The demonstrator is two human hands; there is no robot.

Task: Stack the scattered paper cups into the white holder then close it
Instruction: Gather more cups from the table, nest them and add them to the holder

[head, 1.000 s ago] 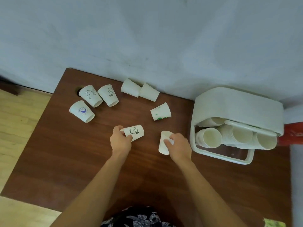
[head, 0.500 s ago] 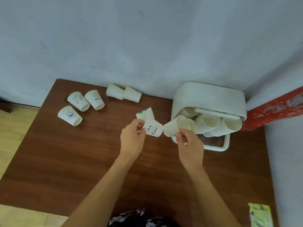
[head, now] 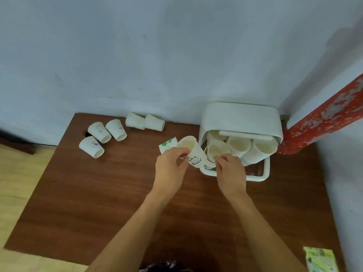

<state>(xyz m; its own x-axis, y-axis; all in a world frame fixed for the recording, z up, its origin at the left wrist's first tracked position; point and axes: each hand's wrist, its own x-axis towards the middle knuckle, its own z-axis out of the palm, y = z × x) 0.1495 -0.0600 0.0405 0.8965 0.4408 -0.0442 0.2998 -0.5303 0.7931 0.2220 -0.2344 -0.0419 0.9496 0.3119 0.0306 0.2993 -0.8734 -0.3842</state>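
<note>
The white holder (head: pixel 257 177) stands at the table's back right with its lid (head: pixel 241 118) raised and several rows of stacked cups (head: pixel 239 144) lying inside. My left hand (head: pixel 170 169) pinches a paper cup printed "Bear" (head: pixel 195 156), tilted with its mouth up, just left of the holder. My right hand (head: pixel 230 173) curls its fingers on a plain cup (head: pixel 217 149) at the front of the holder's left row. A green-printed cup (head: pixel 167 144) lies behind my left hand. Three cups (head: pixel 99 132) lie at the far left, and two more (head: pixel 145 121) by the wall.
A red peeling pipe (head: pixel 324 118) slants past the holder on the right. A green printed packet (head: pixel 320 260) lies at the table's front right corner. The brown table (head: pixel 98 203) ends at the left over a light wooden floor (head: pixel 17 183). A blue-grey wall backs it.
Both hands lifted their cups off the table and moved right to the holder. The right hand's plain cup now sits at the left row; the Bear cup has tipped mouth-up.
</note>
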